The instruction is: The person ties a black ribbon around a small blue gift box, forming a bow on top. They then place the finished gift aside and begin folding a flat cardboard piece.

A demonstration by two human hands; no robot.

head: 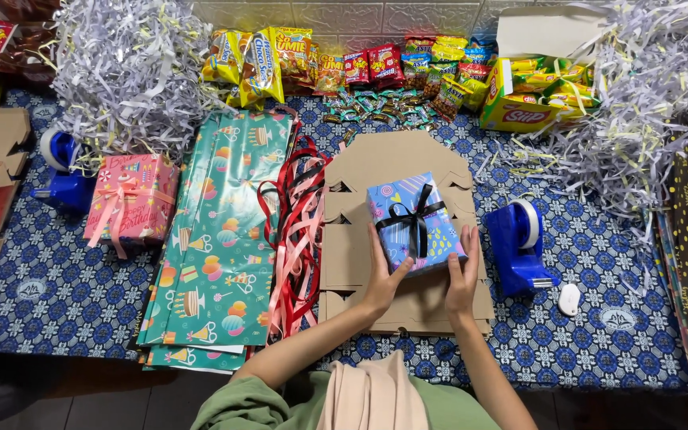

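Bright even overhead light, sharp, soft shadows

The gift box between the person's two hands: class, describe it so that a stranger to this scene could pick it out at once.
Start at the flat brown cardboard in the middle of the blue patterned tablecloth. On it sits the blue gift box, held by the left hand and right hand. Unlike the pink gift box with its pink ribbon, this one wears a black bow.
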